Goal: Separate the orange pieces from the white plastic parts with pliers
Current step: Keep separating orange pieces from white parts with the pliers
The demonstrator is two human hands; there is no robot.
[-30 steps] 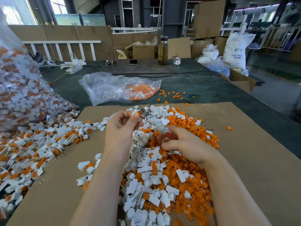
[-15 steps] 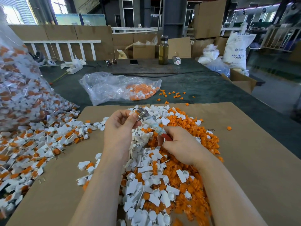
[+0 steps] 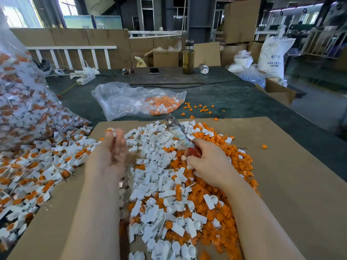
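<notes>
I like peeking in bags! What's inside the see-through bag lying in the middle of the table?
Inside the clear bag, orange pieces mixed with some white ones show at its right end. The crumpled left part hides anything else.

Daylit warehouse (image 3: 169, 19), cardboard walls (image 3: 75, 38)

Separated pile (image 3: 169, 184) on cardboard sheet (image 3: 291, 184); unsorted heap (image 3: 37, 166) left, bag (image 3: 135, 100) behind

Red-handled pliers (image 3: 177, 131) angled nose-up above the heap, separated orange pieces (image 3: 238, 162) piled right, white plastic parts (image 3: 157, 166) mounded centre on cardboard
</notes>
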